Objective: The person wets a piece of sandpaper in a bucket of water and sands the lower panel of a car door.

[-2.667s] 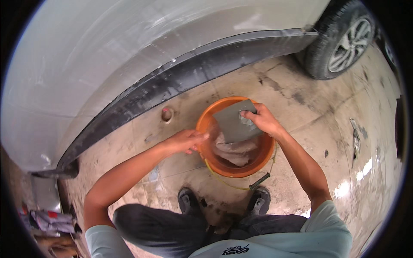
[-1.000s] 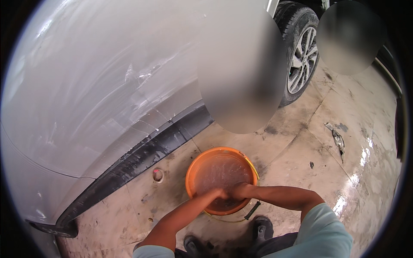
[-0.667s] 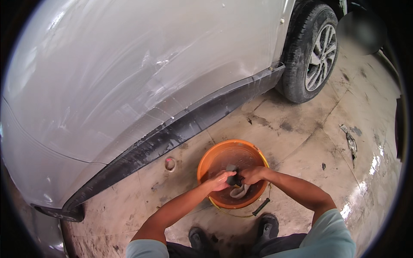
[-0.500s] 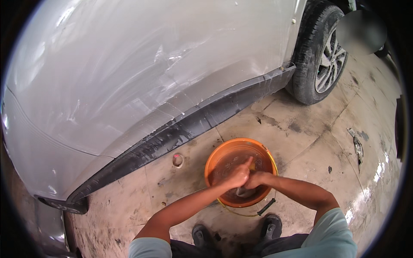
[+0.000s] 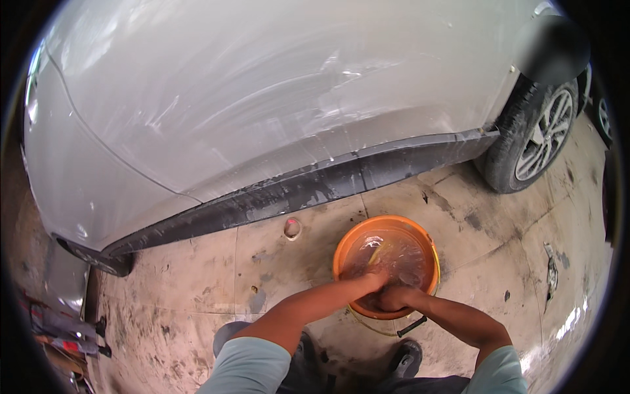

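From my remote post I found the left grip and right grip dipped in murky water, the orange bucket standing around both. The fingers were submerged; I could not tell whether either was clenched, released or grasping. A yellowish strip showed just beyond the left grip. I judged that pushing on the wall could tip the bucket, and spillage could slick the floor beneath. I found no legible markings or labels.

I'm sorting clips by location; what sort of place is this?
Probably a vehicle workshop or wash bay: there's a smeared, pale grey car, an orange bucket of cloudy water, and a stained floor.
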`<state>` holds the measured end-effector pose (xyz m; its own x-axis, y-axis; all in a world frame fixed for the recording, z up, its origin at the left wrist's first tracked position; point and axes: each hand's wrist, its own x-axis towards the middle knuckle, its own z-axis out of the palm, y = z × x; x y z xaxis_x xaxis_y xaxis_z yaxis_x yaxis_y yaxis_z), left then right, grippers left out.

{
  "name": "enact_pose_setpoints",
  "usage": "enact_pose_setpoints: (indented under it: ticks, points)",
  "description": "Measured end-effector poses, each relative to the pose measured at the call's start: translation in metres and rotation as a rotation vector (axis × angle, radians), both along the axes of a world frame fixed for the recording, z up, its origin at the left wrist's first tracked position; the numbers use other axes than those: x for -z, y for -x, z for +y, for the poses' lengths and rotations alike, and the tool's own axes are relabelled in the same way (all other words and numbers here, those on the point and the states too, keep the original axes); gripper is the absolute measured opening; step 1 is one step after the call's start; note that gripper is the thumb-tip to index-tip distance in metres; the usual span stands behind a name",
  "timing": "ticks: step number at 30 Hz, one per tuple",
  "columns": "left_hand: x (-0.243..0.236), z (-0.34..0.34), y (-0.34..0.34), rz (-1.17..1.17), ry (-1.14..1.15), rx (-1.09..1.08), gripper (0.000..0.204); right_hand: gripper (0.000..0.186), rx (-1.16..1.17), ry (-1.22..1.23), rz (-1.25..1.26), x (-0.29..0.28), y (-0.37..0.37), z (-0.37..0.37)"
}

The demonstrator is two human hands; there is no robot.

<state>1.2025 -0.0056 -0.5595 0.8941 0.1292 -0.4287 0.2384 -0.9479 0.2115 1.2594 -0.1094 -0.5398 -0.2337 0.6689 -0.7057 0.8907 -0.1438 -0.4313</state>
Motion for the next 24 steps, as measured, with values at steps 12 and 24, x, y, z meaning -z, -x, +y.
enact_pose_setpoints:
  ticks: [12,24]
  points:
    - [0.038,0.005,0.003,0.122,0.347,-0.466,0.042,0.045,0.010,-0.156,0.005,0.004,-0.005,-0.003]
    - [0.043,0.006,0.005,0.042,0.341,-0.585,0.039,0.042,0.009,-0.215,-0.009,0.005,-0.004,-0.005]
